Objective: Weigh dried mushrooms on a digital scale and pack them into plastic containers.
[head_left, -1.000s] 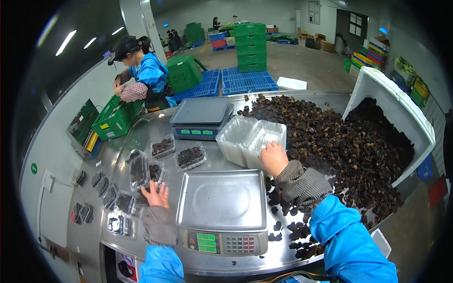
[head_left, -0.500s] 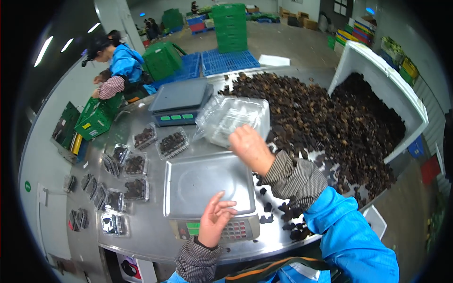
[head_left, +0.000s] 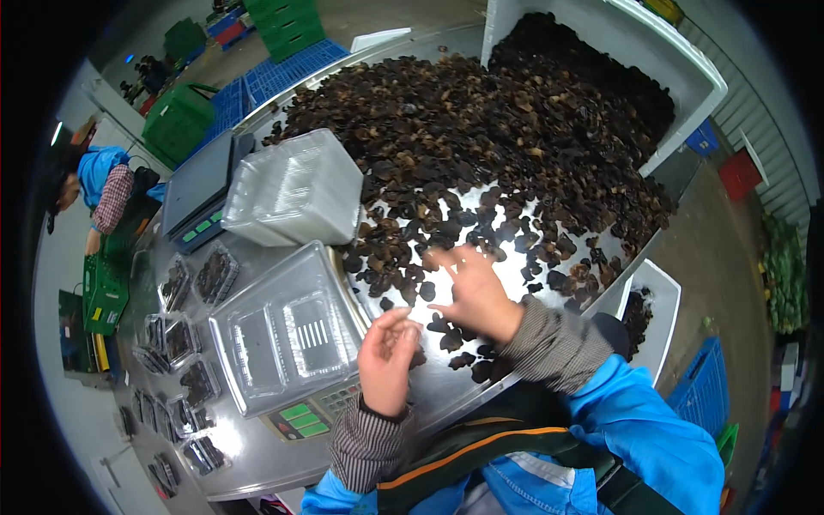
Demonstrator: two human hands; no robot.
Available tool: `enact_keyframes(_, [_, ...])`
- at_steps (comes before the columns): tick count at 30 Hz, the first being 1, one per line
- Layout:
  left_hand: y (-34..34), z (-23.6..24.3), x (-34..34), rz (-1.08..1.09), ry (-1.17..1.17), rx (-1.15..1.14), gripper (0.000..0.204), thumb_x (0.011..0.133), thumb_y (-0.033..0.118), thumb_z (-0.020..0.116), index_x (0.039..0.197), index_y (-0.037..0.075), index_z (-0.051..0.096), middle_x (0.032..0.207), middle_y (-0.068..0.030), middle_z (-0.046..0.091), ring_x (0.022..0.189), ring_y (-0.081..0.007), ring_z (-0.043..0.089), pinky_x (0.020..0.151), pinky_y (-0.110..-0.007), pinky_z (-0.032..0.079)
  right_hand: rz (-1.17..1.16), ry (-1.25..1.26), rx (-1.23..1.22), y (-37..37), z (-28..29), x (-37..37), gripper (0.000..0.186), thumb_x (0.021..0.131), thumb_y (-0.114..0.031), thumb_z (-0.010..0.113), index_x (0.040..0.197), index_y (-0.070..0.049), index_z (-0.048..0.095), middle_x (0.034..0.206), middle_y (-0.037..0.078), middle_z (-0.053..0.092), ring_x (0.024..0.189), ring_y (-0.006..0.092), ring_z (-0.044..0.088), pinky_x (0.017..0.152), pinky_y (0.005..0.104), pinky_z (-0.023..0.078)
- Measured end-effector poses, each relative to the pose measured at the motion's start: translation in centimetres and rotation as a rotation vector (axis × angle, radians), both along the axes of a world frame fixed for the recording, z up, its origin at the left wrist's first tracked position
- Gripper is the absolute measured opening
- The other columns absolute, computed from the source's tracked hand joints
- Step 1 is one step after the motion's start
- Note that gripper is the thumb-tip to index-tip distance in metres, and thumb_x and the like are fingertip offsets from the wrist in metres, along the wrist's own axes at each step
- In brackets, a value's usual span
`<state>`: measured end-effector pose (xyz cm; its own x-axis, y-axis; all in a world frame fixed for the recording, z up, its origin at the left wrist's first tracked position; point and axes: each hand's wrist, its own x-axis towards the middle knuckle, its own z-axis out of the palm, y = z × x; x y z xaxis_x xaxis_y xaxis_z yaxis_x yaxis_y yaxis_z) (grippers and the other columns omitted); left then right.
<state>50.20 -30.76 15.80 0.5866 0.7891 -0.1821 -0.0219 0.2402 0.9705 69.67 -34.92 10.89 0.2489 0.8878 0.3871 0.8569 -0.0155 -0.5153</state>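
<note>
Wood-ear mushrooms (head_left: 463, 120), dark brown to black, lie heaped along the far edge of the steel tabletop (head_left: 292, 457) and thin out into scattered pieces toward its near edge. Over that thinner patch is the right hand (head_left: 475, 292), slightly blurred, its thumb and fingers released and spread apart. The left hand (head_left: 386, 360) is near it, just beside the right side of a weighing scale (head_left: 300, 421), with fingers loosely curled; a dark piece shows next to the fingertips, but I cannot tell whether they grasp it. On the scale's pan lies a clear plastic clamshell (head_left: 313, 330), apparently opened out. Nested clear trays (head_left: 296, 189) stand beyond that pan, next to a blue-grey scale (head_left: 197, 189) by the tabletop's far edge. Filled clamshells (head_left: 215, 275) are set out toward the tabletop's left end. At the far right corner, a white foam box (head_left: 657, 51) lies tipped, mushrooms inside it. Past the left end, a co-worker in blue (head_left: 103, 172) reaches to a green crate (head_left: 105, 283).
</note>
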Motion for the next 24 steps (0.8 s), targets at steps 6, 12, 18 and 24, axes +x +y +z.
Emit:
enact_keyframes(6, [4.9,-9.3,4.2,0.197,0.402,0.481,0.088,0.072,0.016,0.082,0.147,0.009,0.034,0.135,-0.0212,0.044,0.123,-0.0323,0.046,0.102,-0.047,0.041,-0.532,-0.230,-0.640,-7.7,-2.0,17.8,0.109,0.058,-0.046,0.088,0.147,-0.015,0.034,0.115,0.020,0.048,0.098,0.0380,0.059,0.081,0.0452,0.053])
enact_keyframes(12, [7.9,-11.3,9.1,0.116,0.989,0.474,0.117,0.062,0.021,0.088,0.154,0.021,0.015,0.147,-0.0274,0.022,0.130,-0.0461,0.036,0.107,-0.049,0.039,-0.284,-0.069,-0.721,-1.8,-4.1,19.2,0.112,0.056,-0.046,0.090,0.148,-0.018,0.032,0.122,0.025,0.045,0.103,0.0412,0.062,0.088,0.0429,0.053])
enact_keyframes(18, [9.5,-12.5,11.1,0.080,1.144,0.645,0.117,0.055,0.016,0.089,0.151,0.025,0.024,0.129,-0.0191,0.037,0.112,-0.0409,0.051,0.099,-0.047,0.045,0.046,-0.058,-0.746,8.3,-4.3,11.4,0.098,0.063,-0.032,0.089,0.146,-0.022,0.037,0.131,0.020,0.045,0.105,0.0380,0.063,0.087,0.0424,0.053])
enact_keyframes(24, [8.8,-13.0,12.5,-0.069,1.043,0.580,0.096,0.056,0.006,0.085,0.142,0.019,0.044,0.121,-0.0163,0.042,0.109,-0.0372,0.053,0.098,-0.041,0.047,0.151,0.161,-0.796,8.7,-7.2,8.6,0.081,0.068,-0.020,0.081,0.141,-0.018,0.044,0.128,0.022,0.050,0.108,0.0378,0.061,0.092,0.0412,0.052])
